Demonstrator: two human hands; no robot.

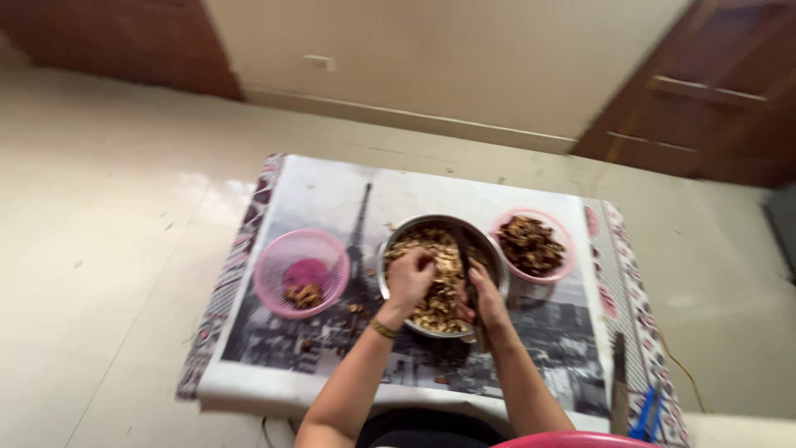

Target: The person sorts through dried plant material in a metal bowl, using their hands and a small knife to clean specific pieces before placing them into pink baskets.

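Hands (410, 278) in steel bowl (489, 249); pink baskets (274, 265) flank it on mat (332, 191).

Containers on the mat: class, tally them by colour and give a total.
Pink baskets: 2, one at the left, one at the right
Silver metal bowl: 1, with the left hand and right hand in it
Total: 3
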